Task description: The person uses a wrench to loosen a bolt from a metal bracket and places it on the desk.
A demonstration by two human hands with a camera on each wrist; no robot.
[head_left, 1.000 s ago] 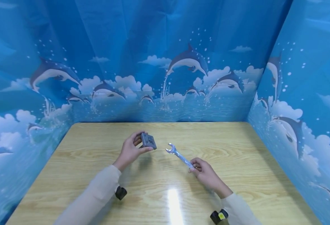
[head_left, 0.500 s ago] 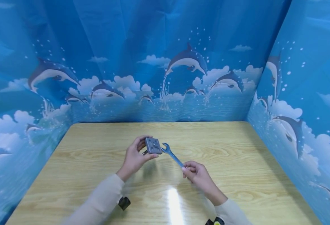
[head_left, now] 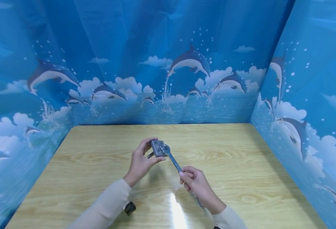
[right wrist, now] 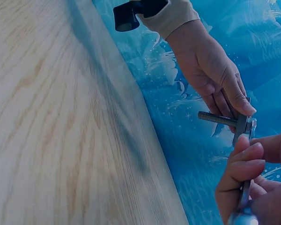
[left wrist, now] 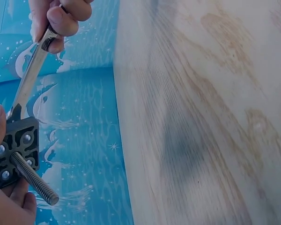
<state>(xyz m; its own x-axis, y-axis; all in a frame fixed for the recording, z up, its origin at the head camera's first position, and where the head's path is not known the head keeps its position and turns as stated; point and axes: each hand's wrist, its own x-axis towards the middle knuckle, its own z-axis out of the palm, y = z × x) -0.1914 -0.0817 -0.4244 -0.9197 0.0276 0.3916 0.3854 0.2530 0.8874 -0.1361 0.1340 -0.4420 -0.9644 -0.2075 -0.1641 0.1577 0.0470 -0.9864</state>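
My left hand holds a small square dark grey plate by its edges, thumb below and fingers above. A long threaded bolt passes through the plate; its shank sticks out of the back, where several round studs show in the left wrist view. With thumb and curled fingers, my right hand grips a silver open-end wrench near the middle of its handle. The wrench's forked end sits at the bolt head on the plate's front face. Its other end pokes out behind my right hand.
Both hands are above a light wood-grain table. A blue curtain printed with dolphins and clouds surrounds it at the back and sides. A bright light reflection lies on the table's near middle.
The wrench has moved left until its forked end came onto the bolt head. My left hand has shifted slightly right with the plate, and my right hand has come left and nearer the body.
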